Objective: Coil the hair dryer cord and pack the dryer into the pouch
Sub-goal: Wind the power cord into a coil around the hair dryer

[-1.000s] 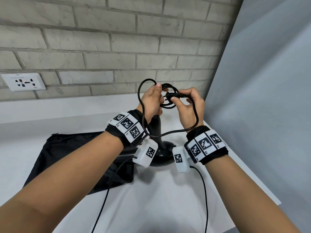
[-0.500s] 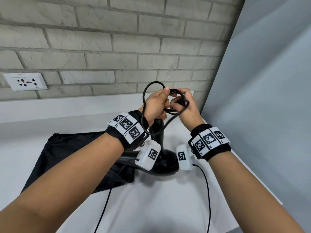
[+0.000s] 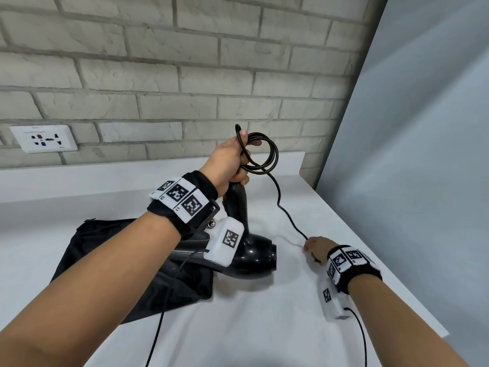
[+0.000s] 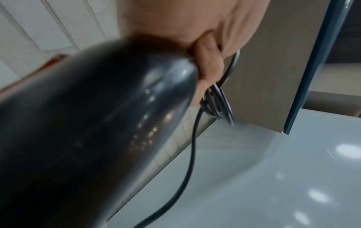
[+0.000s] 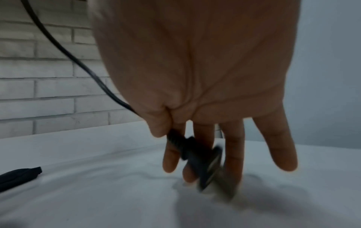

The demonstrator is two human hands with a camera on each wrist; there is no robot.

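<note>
A glossy black hair dryer [image 3: 251,254] lies on the white counter with its handle [image 3: 236,201] pointing up, its barrel over a black pouch [image 3: 111,263]. My left hand [image 3: 229,161] grips the top of the handle together with several loops of black cord [image 3: 264,157]; in the left wrist view the loops [image 4: 218,101] hang by the fingers beside the handle [image 4: 97,131]. The loose cord runs down to my right hand [image 3: 316,249], low over the counter. There the thumb and fingers pinch the cord just behind the black plug [image 5: 197,157], whose prongs are blurred.
A wall socket [image 3: 43,137] sits in the brick wall at the back left. The white counter [image 3: 238,327] ends at a grey panel [image 3: 410,154] on the right, and its front right edge is close to my right wrist.
My right hand has left the coil and dropped down and right to the counter, drawing the cord's free end out. My left hand keeps the loops and the handle, raised slightly.
</note>
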